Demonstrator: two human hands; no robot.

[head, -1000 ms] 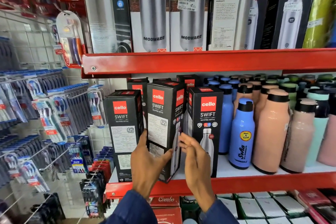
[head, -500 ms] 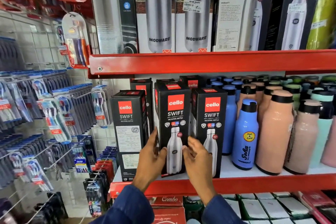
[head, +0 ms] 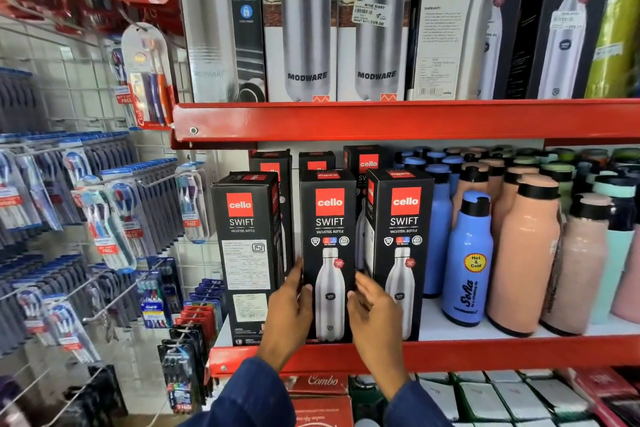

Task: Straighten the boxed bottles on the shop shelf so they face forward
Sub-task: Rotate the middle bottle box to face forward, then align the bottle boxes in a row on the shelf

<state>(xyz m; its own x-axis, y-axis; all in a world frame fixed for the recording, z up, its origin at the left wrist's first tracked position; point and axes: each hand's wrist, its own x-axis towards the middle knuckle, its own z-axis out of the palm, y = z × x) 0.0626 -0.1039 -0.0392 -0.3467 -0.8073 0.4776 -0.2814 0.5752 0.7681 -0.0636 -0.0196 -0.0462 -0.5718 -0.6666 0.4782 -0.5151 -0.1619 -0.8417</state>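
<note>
On the lower red shelf, your left hand and right hand pinch the middle Cello Swift box with spread fingers; square its base, then turn the label-side left box.

Lower corners of the middle box covered by the left hand and right hand. Fingertips tucked out of sight behind its edges. Rear boxes mostly masked by the front row. Upper-shelf cartons cropped at the top edge. Fine print on the left box too small to read.
</note>
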